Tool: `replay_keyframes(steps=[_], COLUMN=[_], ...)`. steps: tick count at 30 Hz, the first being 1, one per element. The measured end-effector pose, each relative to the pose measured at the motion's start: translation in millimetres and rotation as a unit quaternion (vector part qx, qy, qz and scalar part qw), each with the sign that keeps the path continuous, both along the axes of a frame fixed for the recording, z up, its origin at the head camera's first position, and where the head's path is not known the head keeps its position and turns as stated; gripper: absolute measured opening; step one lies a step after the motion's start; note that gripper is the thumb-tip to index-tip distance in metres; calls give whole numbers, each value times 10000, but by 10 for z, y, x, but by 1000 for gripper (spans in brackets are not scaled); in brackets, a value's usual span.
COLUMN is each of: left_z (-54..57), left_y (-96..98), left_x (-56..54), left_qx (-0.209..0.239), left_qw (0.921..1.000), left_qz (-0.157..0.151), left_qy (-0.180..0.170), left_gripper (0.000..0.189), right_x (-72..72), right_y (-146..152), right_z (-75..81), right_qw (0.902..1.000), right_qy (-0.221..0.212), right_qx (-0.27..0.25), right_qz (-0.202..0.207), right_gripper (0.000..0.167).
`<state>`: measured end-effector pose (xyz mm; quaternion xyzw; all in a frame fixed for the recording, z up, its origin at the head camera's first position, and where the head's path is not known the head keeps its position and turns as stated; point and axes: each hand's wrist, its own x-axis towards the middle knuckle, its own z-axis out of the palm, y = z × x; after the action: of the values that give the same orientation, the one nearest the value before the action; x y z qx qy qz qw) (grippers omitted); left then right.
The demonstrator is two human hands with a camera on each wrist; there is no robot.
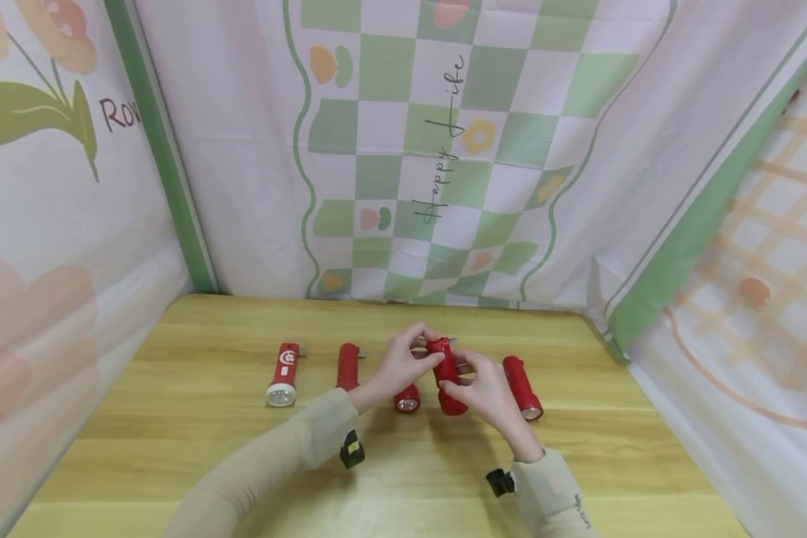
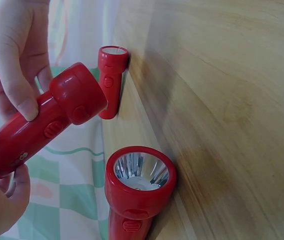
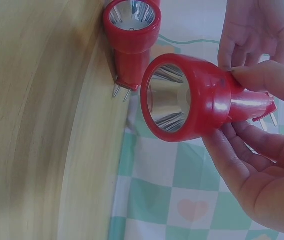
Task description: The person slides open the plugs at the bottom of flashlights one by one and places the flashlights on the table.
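Both hands hold one red flashlight (image 1: 447, 373) above the table. My left hand (image 1: 403, 362) pinches its tail end between thumb and fingers, while my right hand (image 1: 480, 385) grips the body just behind the wide head. The head tilts down toward the near side. In the right wrist view its silvery reflector (image 3: 169, 97) shows, and metal plug prongs (image 3: 269, 121) stick out at the tail. A ribbed switch (image 2: 54, 129) is visible on the body in the left wrist view. Just below my left forearm and hand lies another red flashlight (image 1: 407, 398), partly hidden.
To the left lie a red flashlight with a white head (image 1: 285, 373) and an all-red one (image 1: 347, 366), both with prongs out. Right of my right hand is another red flashlight (image 1: 522, 387). Patterned curtains (image 1: 242, 224) border the wooden table (image 1: 403, 486).
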<state>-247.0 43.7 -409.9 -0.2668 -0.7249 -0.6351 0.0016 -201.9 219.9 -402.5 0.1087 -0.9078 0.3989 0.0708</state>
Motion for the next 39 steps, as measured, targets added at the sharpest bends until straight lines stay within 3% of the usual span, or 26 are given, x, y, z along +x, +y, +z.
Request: replay_keyframes(steps=[39], left_z=[-49], left_y=[36], left_x=[1], left_qx=[-64], left_qw=[9997], left_qz=[204], left_qy=[104], left_gripper=[18], right_x=[-8], right_y=[40], right_z=[-22], right_qw=[9999], right_qy=[54], right_qx=[97], right_qz=[4], right_gripper=[44])
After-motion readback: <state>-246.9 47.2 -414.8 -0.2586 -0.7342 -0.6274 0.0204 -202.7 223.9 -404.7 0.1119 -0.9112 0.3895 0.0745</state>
